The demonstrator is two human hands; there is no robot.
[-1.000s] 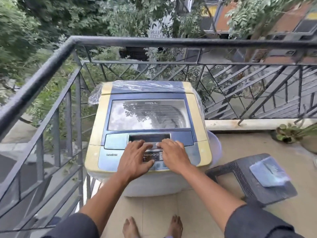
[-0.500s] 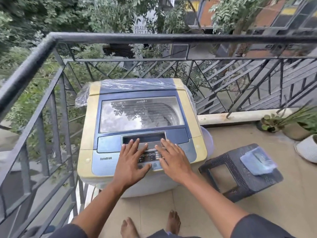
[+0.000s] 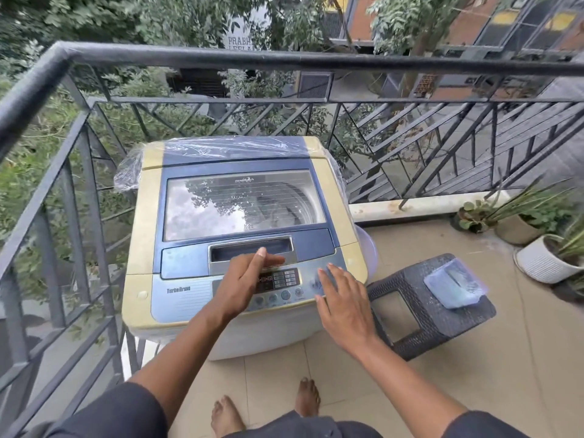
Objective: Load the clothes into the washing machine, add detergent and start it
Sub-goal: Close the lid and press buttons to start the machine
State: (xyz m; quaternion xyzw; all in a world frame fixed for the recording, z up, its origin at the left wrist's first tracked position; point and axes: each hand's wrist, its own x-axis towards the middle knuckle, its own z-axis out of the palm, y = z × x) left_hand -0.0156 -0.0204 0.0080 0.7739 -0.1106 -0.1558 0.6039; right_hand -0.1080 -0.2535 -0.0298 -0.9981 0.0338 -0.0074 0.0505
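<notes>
A yellow and blue top-loading washing machine (image 3: 148,216) stands in the balcony corner, its glass lid (image 3: 243,203) closed and plastic film over its back. My left hand (image 3: 245,282) hovers over the left side of the control panel (image 3: 286,284), fingers apart, thumb near the lid's handle recess. My right hand (image 3: 343,306) is above the panel's right front corner, fingers spread, holding nothing. Whether either hand touches the panel I cannot tell. No clothes are visible outside the machine.
A black metal railing (image 3: 284,60) encloses the balcony behind and to the left. A dark plastic stool (image 3: 439,324) stands right of the machine with a clear blue-tinted pouch (image 3: 453,287) on it. Potted plants (image 3: 543,257) sit at the far right. My bare feet (image 3: 265,406) stand on tiles.
Both hands have lifted off the middle of the control panel and drawn apart; my right hand moved to the right front corner, uncovering the buttons.
</notes>
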